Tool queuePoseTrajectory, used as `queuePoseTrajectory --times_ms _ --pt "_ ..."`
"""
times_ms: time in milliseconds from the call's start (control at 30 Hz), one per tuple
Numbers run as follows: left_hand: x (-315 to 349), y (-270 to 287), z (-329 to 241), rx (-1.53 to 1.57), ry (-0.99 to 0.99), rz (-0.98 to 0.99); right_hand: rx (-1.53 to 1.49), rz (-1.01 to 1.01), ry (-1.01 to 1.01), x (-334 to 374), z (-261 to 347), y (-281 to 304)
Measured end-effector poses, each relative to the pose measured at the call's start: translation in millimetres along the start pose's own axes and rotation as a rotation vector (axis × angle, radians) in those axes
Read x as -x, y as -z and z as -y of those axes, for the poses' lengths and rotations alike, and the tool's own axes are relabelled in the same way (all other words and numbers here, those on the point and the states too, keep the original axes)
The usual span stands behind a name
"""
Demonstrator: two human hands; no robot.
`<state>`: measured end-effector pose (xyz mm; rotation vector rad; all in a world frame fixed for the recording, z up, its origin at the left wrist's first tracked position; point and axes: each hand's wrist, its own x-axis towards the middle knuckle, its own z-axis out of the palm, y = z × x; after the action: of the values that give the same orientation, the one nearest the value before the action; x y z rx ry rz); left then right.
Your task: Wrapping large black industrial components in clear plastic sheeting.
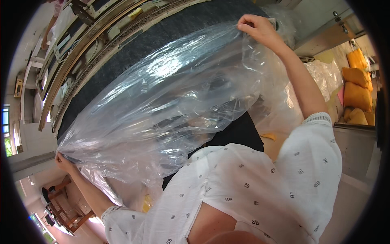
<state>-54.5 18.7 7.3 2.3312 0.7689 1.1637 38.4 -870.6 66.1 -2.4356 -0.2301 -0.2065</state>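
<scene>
Between my widely spread arms stretches a clear plastic sheet (162, 97), shiny and creased, partly lying over a dark grey fabric surface (122, 61). At the far left, my left hand (64, 160) pinches the sheet's gathered corner. My right hand (258, 30) grips its upper edge at the far right, with the fingertips closed on the film. Loose folds of the plastic hang down toward my lap. The dark surface shows through the film and bare along its far side.
Long wooden and metal rails (81, 44) run beyond the dark surface. Orange-yellow bundles (357, 91) are stacked at the right, near more crumpled plastic (323, 73). A wooden stool-like frame (67, 203) stands at the lower left. Another person's arm (50, 30) shows at the upper left.
</scene>
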Motion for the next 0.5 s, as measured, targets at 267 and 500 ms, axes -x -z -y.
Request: queuePoseTrajectory --times_ms 267,500 --pt "-48 144 27 0.571 0.427 0.236 -0.032 -0.013 0.000 -8 5 -28" --pt "-41 247 46 0.631 0.487 0.507 0.098 0.068 0.000 -25 -6 -29"
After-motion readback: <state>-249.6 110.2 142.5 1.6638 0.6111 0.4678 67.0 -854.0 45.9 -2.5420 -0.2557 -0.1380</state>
